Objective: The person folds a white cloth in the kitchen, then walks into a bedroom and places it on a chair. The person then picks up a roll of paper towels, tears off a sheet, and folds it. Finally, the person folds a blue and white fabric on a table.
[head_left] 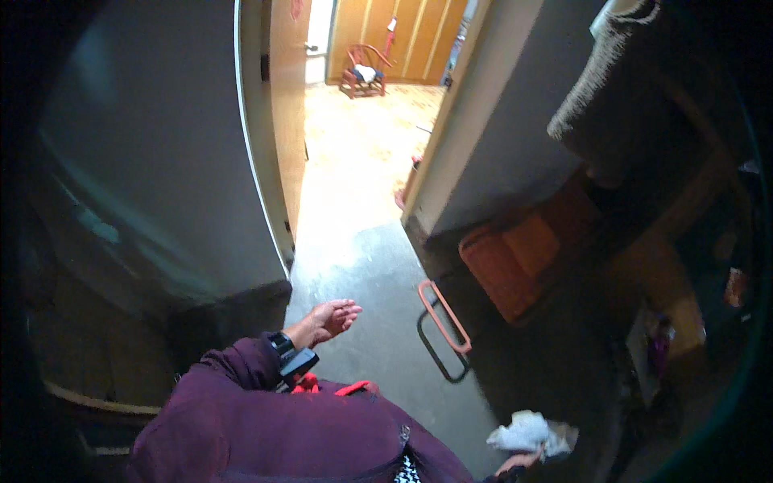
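One white bundle (520, 432) juts from the right grip (518, 462).

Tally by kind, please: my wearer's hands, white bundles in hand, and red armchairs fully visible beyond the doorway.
Hands: 2 (left hand, right hand)
White bundle in right hand: 1
Red armchair: 1
Total: 4

White bundle (522, 433) in right grip (519, 462)

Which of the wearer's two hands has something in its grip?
The right hand: it holds a crumpled white bundle, while the left hand shows nothing in it.
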{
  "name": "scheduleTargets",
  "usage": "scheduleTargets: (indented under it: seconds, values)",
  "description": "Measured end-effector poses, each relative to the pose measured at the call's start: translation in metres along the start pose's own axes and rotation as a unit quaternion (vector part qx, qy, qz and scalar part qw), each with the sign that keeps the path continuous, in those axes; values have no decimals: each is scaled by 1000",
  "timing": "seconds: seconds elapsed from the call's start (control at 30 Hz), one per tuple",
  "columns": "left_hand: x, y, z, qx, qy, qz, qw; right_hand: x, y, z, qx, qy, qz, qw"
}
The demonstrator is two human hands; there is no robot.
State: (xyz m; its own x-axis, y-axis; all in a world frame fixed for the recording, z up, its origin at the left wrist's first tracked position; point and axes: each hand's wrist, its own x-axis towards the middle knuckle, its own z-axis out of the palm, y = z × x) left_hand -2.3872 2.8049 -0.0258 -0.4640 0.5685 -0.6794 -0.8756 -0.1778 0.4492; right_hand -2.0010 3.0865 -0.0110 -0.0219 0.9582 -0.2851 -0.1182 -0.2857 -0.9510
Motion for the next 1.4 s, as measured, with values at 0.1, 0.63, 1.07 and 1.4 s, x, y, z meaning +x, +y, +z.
scheduleTargets:
  seconds: [0.1, 0.63, 1.07, 1.4]
  values:
    - [14, 38, 24, 43, -28, 53, 997, 46, -23, 134, 22, -180, 44, 982]
    - [166, 259, 43, 82, -7, 337, 938, -25, 52, 639, -164, -704, 185, 666]
    - [320, 446, 49, 157, 108, 233, 954, 53, 85, 852, -104, -713, 256, 645]
    - [399, 629, 66, 75, 56, 295, 951, 112, 63, 1082, -144, -732, 228, 626]
